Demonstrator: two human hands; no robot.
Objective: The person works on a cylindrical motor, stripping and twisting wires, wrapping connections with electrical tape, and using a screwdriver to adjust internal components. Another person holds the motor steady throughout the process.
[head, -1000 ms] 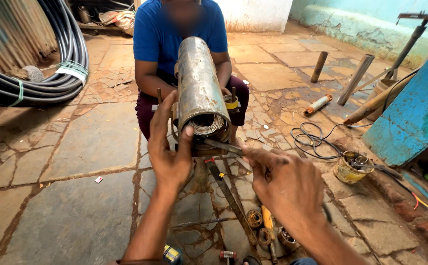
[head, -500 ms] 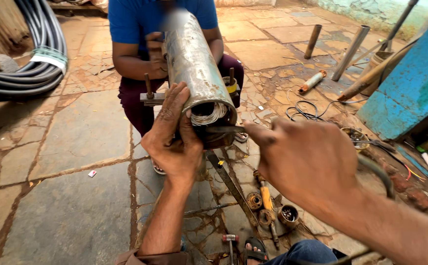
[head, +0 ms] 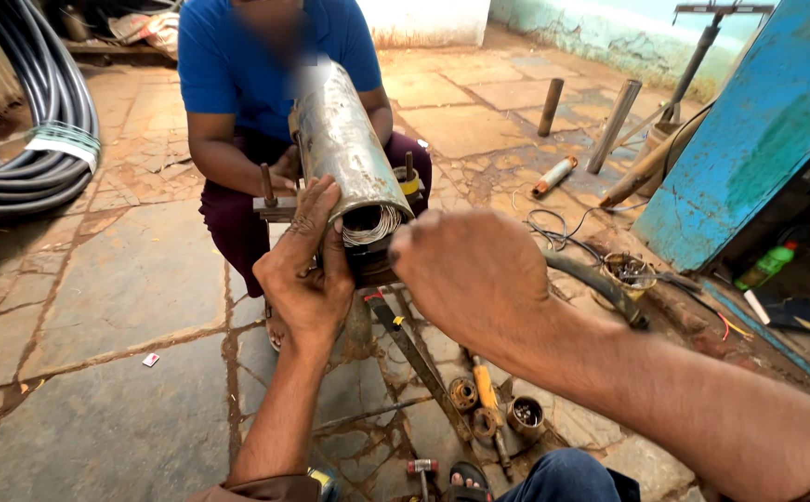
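Your left hand [head: 307,270] still grips the steel tube's [head: 344,139] open end on the stand; your right hand [head: 470,270] has moved closer, closed, perhaps around a tool, at the windings [head: 372,226].

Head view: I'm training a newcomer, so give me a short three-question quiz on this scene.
1. True or false: the left hand rests on the metal cylinder.
2. What fills the cylinder's open end? A) wire windings B) water C) sand
3. Where does the black hose coil lie, left or right of the person in blue?

Key: 1 true. 2 A, windings show at the end, by the right hand. 3 Left in the picture.
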